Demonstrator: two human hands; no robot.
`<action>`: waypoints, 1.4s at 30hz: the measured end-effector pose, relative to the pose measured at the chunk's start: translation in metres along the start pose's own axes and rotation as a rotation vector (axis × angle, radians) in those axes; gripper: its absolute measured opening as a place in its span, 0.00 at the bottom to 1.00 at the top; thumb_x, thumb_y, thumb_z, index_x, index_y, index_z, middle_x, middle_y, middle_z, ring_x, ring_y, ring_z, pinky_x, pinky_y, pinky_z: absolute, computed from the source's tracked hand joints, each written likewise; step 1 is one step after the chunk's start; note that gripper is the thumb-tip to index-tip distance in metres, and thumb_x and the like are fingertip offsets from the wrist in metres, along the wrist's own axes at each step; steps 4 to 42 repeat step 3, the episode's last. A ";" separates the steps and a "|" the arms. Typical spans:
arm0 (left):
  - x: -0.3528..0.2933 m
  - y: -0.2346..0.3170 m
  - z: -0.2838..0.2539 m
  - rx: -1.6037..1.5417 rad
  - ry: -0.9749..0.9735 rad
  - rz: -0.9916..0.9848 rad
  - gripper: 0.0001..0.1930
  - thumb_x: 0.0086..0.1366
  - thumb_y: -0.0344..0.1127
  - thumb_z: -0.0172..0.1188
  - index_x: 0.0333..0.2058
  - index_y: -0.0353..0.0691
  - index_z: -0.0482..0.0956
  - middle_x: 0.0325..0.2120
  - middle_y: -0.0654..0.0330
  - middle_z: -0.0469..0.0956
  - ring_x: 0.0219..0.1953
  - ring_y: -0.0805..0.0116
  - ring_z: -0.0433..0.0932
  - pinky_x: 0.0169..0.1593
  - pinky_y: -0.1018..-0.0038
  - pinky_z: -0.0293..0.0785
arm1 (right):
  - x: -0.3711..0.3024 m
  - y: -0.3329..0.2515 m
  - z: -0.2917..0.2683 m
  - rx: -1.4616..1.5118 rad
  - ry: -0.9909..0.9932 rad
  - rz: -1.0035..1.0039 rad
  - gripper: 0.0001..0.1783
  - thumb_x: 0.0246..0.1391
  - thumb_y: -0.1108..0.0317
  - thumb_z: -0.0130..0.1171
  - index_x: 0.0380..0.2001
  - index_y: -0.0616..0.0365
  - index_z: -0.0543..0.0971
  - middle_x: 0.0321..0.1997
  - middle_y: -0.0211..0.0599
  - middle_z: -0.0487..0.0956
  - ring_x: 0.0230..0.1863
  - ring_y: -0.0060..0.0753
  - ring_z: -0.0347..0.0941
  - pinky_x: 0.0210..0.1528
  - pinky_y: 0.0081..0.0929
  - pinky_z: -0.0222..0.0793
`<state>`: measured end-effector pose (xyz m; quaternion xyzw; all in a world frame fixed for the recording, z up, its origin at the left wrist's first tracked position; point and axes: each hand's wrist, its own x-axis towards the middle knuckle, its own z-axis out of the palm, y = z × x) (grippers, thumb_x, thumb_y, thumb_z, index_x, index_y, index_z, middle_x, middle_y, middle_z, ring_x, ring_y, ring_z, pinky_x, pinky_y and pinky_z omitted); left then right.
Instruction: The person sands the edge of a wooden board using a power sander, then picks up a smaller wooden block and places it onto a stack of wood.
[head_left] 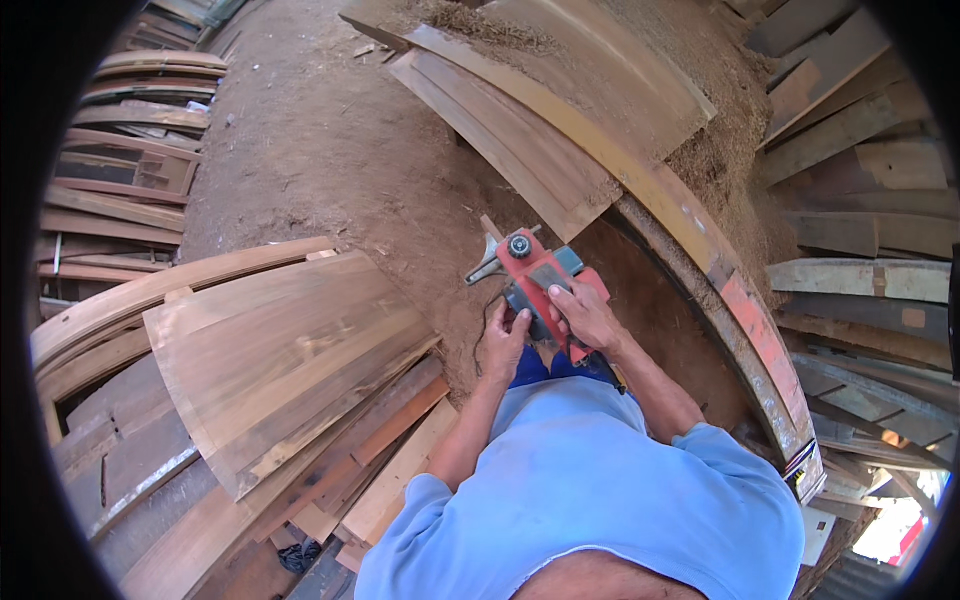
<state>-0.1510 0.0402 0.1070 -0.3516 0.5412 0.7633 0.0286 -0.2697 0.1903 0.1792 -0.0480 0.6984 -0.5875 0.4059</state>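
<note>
In front of my waist I hold a red electric hand planer (513,265) with a black knob (519,246) and a silver guide fence (484,268) at its far left side. My right hand (590,318) is wrapped round the planer's rear grip from the right. On the near left, the fingers and thumb of my left hand (504,340) close on the dark lower edge of the tool. The planer is in the air, apart from the boards; its underside is hidden from me.
A wide wooden panel (300,350) lies at my left over stacked boards. Ahead and right runs a long beam (590,140), with another panel (515,145) against it and shavings (725,165) behind. Planks (135,165) line the far left; more timber (850,235) fills the right.
</note>
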 end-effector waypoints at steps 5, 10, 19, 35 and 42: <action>0.015 0.006 0.021 0.102 -0.047 0.036 0.32 0.68 0.41 0.64 0.66 0.33 0.65 0.56 0.55 0.74 0.56 0.69 0.72 0.62 0.74 0.66 | 0.000 -0.018 -0.017 -0.068 -0.047 -0.033 0.28 0.65 0.44 0.50 0.37 0.63 0.75 0.24 0.33 0.76 0.23 0.24 0.73 0.28 0.26 0.70; 0.015 0.006 0.021 0.102 -0.047 0.036 0.32 0.68 0.41 0.64 0.66 0.33 0.65 0.56 0.55 0.74 0.56 0.69 0.72 0.62 0.74 0.66 | 0.000 -0.018 -0.017 -0.068 -0.047 -0.033 0.28 0.65 0.44 0.50 0.37 0.63 0.75 0.24 0.33 0.76 0.23 0.24 0.73 0.28 0.26 0.70; 0.015 0.006 0.021 0.102 -0.047 0.036 0.32 0.68 0.41 0.64 0.66 0.33 0.65 0.56 0.55 0.74 0.56 0.69 0.72 0.62 0.74 0.66 | 0.000 -0.018 -0.017 -0.068 -0.047 -0.033 0.28 0.65 0.44 0.50 0.37 0.63 0.75 0.24 0.33 0.76 0.23 0.24 0.73 0.28 0.26 0.70; 0.015 0.006 0.021 0.102 -0.047 0.036 0.32 0.68 0.41 0.64 0.66 0.33 0.65 0.56 0.55 0.74 0.56 0.69 0.72 0.62 0.74 0.66 | 0.000 -0.018 -0.017 -0.068 -0.047 -0.033 0.28 0.65 0.44 0.50 0.37 0.63 0.75 0.24 0.33 0.76 0.23 0.24 0.73 0.28 0.26 0.70; 0.015 0.006 0.021 0.102 -0.047 0.036 0.32 0.68 0.41 0.64 0.66 0.33 0.65 0.56 0.55 0.74 0.56 0.69 0.72 0.62 0.74 0.66 | 0.000 -0.018 -0.017 -0.068 -0.047 -0.033 0.28 0.65 0.44 0.50 0.37 0.63 0.75 0.24 0.33 0.76 0.23 0.24 0.73 0.28 0.26 0.70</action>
